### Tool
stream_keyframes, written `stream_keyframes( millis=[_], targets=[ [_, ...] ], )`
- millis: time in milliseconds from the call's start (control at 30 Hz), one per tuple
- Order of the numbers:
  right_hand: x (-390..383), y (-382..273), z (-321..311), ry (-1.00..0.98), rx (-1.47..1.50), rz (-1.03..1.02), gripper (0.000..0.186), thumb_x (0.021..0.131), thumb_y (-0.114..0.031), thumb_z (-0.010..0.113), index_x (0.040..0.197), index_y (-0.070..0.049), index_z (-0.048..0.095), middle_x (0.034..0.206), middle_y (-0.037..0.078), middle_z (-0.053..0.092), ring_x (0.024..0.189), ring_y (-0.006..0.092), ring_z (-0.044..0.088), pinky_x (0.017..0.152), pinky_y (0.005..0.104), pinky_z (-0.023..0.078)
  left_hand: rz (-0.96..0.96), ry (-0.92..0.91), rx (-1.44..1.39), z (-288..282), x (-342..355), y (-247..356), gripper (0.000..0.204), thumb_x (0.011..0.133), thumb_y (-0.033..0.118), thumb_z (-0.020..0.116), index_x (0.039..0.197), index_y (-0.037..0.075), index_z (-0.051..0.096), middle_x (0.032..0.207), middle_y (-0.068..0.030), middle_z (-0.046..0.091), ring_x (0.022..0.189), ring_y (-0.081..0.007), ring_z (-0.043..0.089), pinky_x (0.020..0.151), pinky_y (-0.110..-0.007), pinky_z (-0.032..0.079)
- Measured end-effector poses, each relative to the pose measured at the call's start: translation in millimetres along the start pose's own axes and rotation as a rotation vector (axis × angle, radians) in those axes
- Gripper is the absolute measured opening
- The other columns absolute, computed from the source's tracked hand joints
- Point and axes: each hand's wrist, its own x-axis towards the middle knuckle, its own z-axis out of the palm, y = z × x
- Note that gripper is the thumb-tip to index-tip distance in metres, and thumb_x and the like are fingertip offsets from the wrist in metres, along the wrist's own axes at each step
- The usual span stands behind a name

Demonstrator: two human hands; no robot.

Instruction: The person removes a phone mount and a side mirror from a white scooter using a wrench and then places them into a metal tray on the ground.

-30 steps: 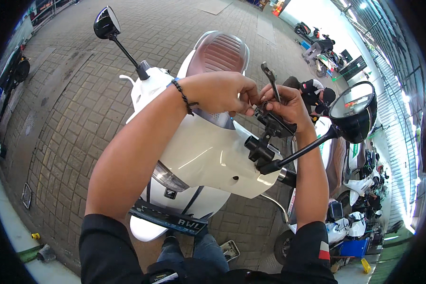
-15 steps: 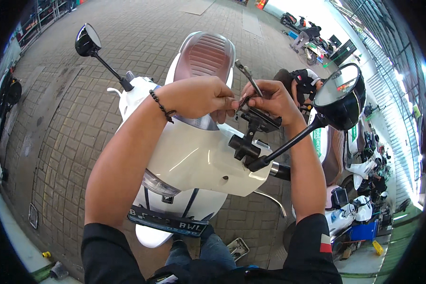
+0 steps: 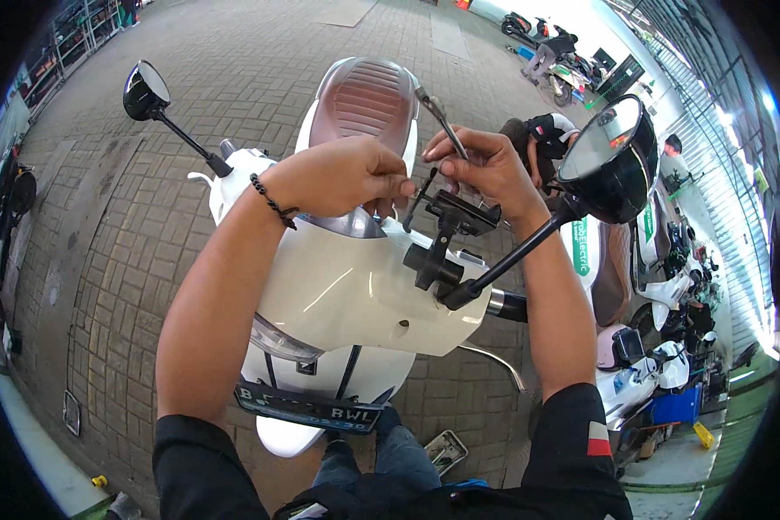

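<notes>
A black phone holder is mounted near the base of the right-hand mirror stalk on a white scooter. My right hand is just above the holder, closed round a slim metal wrench that points up and to the left. On the holder's left side, my left hand has thumb and fingers pinched together; whatever they hold is too small to make out. A thin black arm of the holder shows between the two hands.
Black round mirrors stand out at left and right, the right one close to my forearm. Behind is the brown scooter seat. A co-worker crouches at the right, near other parked scooters.
My hands have drawn apart, and the holder's thin black arm now shows between them. The wrench stays in my right hand. The view has shifted slightly.
</notes>
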Motion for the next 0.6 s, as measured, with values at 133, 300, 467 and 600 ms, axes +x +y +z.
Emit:
stream_keyframes(
  millis=[133, 300, 467, 600],
  targets=[
    [1, -1, 2, 0.166, -0.022, 0.039, 0.015, 0.087, -0.013, 0.073, 0.098, -0.002, 0.071, 0.077, -0.002, 0.061, 0.065, 0.0049, 0.053, 0.059, 0.021, 0.043, -0.038, 0.02, 0.06, 0, -2, -1, 0.029, 0.095, 0.028, 0.062, 0.094, -0.001, 0.066, 0.08, -0.0047, 0.067, 0.075, -0.0124, 0.061, 0.069, -0.027, 0.048],
    [5, 5, -3, 0.333, -0.083, 0.057, 0.015, 0.087, -0.015, 0.074, 0.096, -0.004, 0.072, 0.072, -0.003, 0.06, 0.059, 0.0043, 0.05, 0.053, 0.0209, 0.041, -0.053, 0.006, -0.063, 2, 1, -1, 0.026, 0.093, 0.025, 0.066, 0.099, 0.0, 0.065, 0.082, -0.0033, 0.067, 0.074, -0.0103, 0.059, 0.069, -0.026, 0.048],
    [6, 10, -7, 0.313, -0.178, 0.068, 0.02, 0.089, -0.016, 0.071, 0.103, -0.002, 0.07, 0.08, 0.0, 0.065, 0.061, 0.0051, 0.051, 0.054, 0.0199, 0.041, -0.073, 0.027, -0.082, 2, 1, -2, 0.023, 0.092, 0.016, 0.066, 0.107, 0.0, 0.062, 0.086, -0.0018, 0.067, 0.074, -0.0089, 0.057, 0.069, -0.025, 0.047],
    [4, 7, -8, 0.294, -0.227, 0.073, 0.018, 0.089, -0.015, 0.071, 0.101, -0.001, 0.07, 0.08, -0.001, 0.064, 0.062, 0.005, 0.051, 0.055, 0.0207, 0.042, -0.069, 0.003, -0.014, 3, 7, -6, 0.026, 0.09, 0.013, 0.067, 0.112, 0.001, 0.06, 0.089, -0.0016, 0.067, 0.075, -0.0087, 0.057, 0.07, -0.025, 0.047]
  ],
)
